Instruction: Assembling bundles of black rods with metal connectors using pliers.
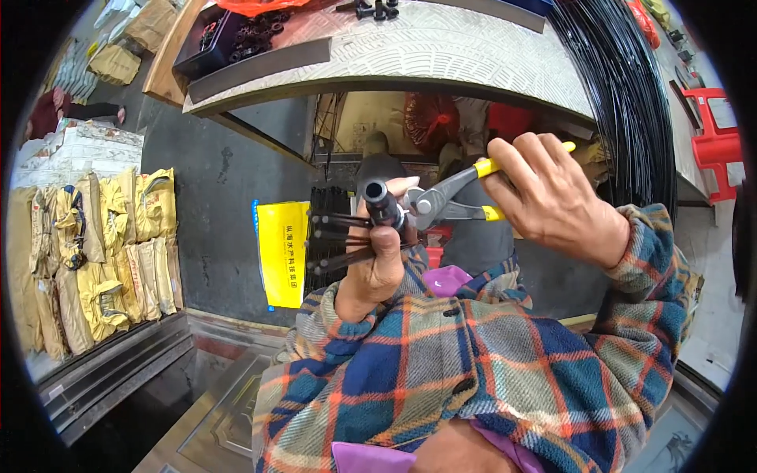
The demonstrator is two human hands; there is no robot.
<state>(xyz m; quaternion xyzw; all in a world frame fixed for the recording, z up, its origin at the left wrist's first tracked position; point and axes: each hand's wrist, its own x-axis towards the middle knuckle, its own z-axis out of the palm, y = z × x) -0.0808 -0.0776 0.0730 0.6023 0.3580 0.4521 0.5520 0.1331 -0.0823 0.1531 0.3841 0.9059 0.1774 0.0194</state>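
Black bin, head view: a dark open bin sits on the table at its upper left corner, with small black parts heaped inside.
Orange-red bag: the bag lies on the table just beside the bin; I cannot see what it holds.
Red bag under the table: I see a bulging red bag; its contents are too unclear to tell.
Packages on my left: yellow and tan packages lie in rows, their contents hidden.
Yellow bag: this flat printed bag lies left of my hands.
My left hand: my fingers and thumb clamp the black fitting; its round open end rises above my thumb, and black rods stick out to the left.
My right hand: the hand is wrapped around the yellow-handled pliers, handles spread.
Pliers and fitting: the pliers' head meets the fitting's right side, just beside my left fingertips; I cannot tell whether the jaws bite it.
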